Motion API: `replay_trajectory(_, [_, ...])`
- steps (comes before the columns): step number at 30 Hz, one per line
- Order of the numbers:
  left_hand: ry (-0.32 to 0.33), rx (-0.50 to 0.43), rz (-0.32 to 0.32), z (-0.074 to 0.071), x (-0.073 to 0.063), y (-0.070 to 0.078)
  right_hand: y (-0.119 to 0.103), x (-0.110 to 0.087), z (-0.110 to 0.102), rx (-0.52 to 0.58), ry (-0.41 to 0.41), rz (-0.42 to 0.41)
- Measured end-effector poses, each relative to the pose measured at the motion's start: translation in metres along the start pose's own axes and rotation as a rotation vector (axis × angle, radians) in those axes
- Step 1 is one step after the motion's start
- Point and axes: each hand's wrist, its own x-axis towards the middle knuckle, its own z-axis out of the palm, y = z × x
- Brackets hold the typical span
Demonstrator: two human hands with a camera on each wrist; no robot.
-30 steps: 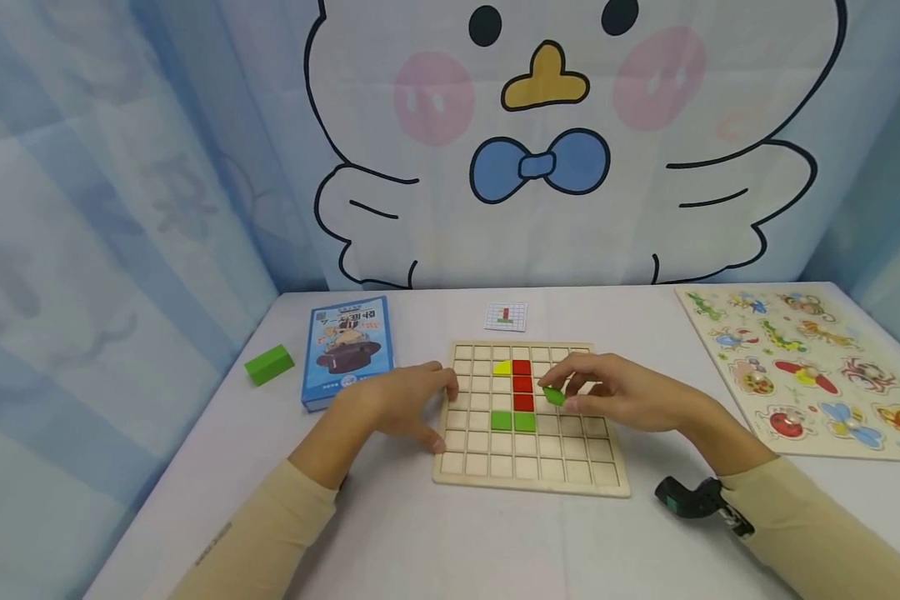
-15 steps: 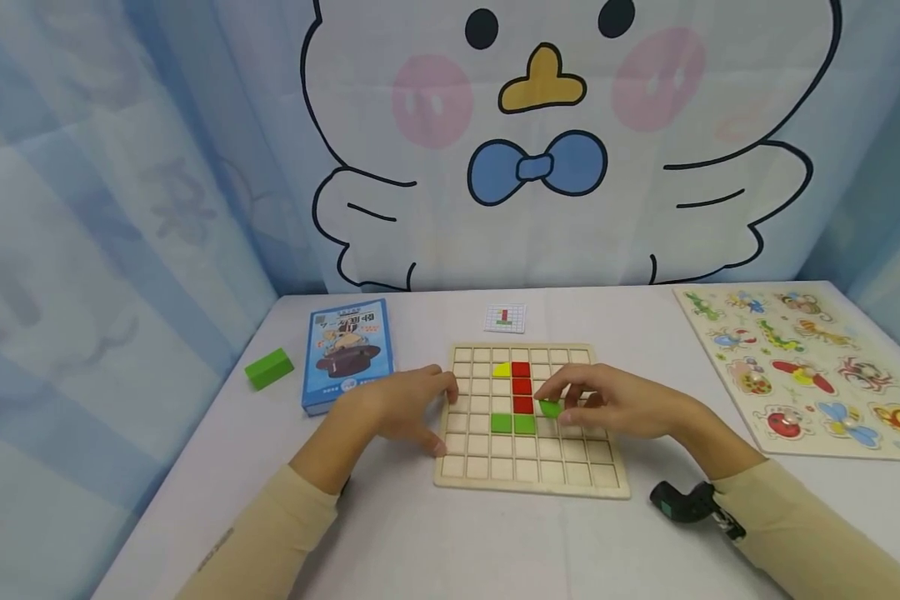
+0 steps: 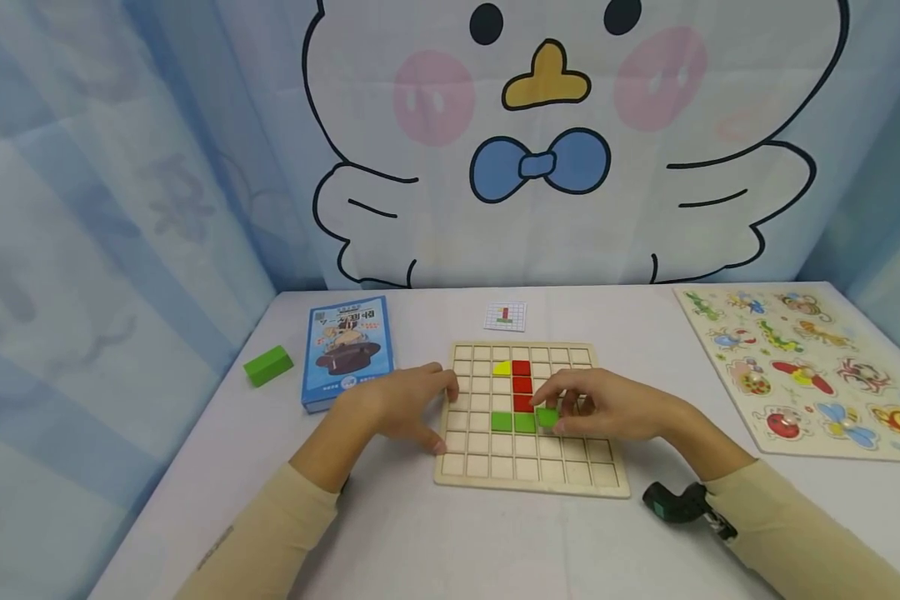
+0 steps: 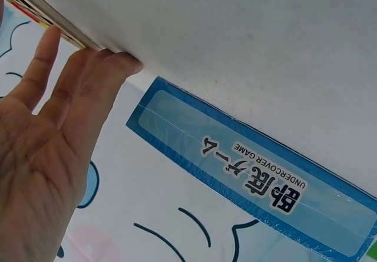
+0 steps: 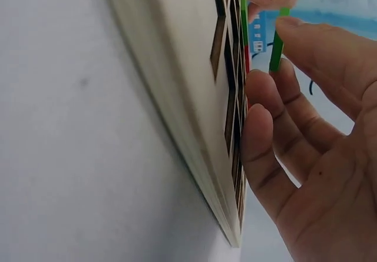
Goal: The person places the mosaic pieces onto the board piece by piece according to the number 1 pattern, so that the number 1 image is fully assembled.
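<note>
A wooden grid board (image 3: pixel 487 477) lies on the table in the head view. Red tiles (image 3: pixel 522 384) form a column on it, with a yellow tile (image 3: pixel 502 368) beside the top one and two green tiles (image 3: pixel 501 422) in a row below. My right hand (image 3: pixel 615 406) pinches another green tile (image 3: pixel 547 417) at the right end of that row. In the right wrist view this green tile (image 5: pixel 275 53) stands on edge between thumb and fingers, close over the grid. My left hand (image 3: pixel 408 408) rests along the board's left edge, thumb and fingers spread, fingertips touching the edge (image 4: pixel 88 41).
A small card (image 3: pixel 506 317) with a printed grid pattern lies behind the board. To the left are a blue box (image 3: pixel 347 350) and a green block (image 3: pixel 268 365). At the right lies a wooden puzzle board (image 3: pixel 810 367) with insect and animal pictures.
My right hand has brought the green tile down and slightly left, from beside the red column to the end of the green row. My left hand has stayed at the board's edge.
</note>
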Motion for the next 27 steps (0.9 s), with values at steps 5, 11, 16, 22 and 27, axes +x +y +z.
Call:
replay_trajectory(5, [-0.006, -0.012, -0.001, 0.003, -0.001, 0.002, 0.0, 0.0, 0.003, -0.036, 0.004, -0.026])
replay_trajectory(11, [0.007, -0.011, -0.001, 0.003, -0.003, 0.002, -0.001, 0.002, 0.005, -0.057, 0.0, -0.011])
replay_trajectory(16, [0.008, -0.006, -0.002, 0.004, -0.002, 0.001, 0.0, 0.005, 0.007, -0.078, -0.002, 0.018])
replay_trajectory(22, [0.007, -0.031, -0.014, 0.006, -0.002, 0.0, 0.002, 0.006, 0.01, -0.094, -0.006, 0.039])
replay_trajectory(27, [0.011, -0.054, -0.021, 0.011, -0.001, -0.001, 0.003, 0.006, 0.013, -0.122, -0.005, 0.04])
